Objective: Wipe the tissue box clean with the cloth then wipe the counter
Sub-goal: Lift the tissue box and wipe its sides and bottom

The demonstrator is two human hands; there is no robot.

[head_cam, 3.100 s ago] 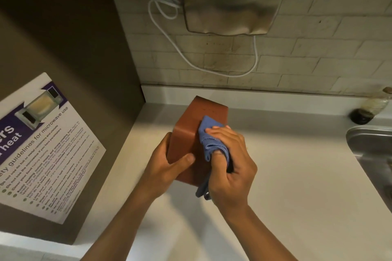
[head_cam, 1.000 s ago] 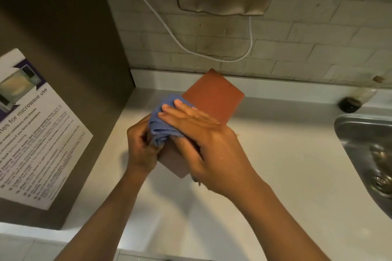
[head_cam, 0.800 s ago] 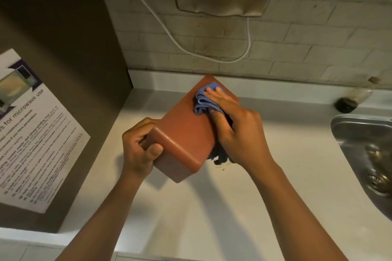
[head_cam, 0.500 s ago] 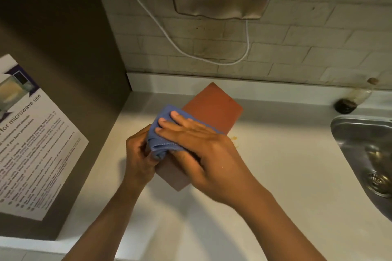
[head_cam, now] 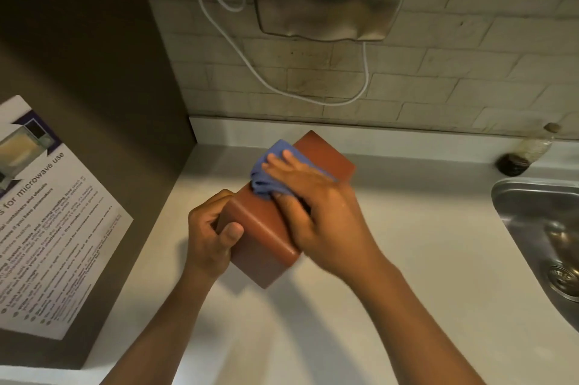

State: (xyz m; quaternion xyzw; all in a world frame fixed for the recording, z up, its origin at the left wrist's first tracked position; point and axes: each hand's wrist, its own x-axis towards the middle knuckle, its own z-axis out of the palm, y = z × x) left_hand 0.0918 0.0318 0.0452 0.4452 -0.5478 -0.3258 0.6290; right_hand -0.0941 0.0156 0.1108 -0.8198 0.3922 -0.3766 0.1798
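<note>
While left hand (head_cam: 209,239) grips the tissue box (head_cam: 264,239), flat right hand (head_cam: 324,212) presses the cloth (head_cam: 266,167).

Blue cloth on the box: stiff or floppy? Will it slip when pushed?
Probably floppy: the blue cloth bunches into folds under the right hand. Likely light and thin, since it lies close against the tissue box top. It may slide readily when pushed: the box face looks smooth and slightly glossy.

The cloth (head_cam: 266,174) lies on top of the tissue box (head_cam: 260,228). The sink (head_cam: 532,218) is off to the right, a bottle (head_cam: 529,152) behind it, a poster (head_cam: 47,228) to the left.
</note>
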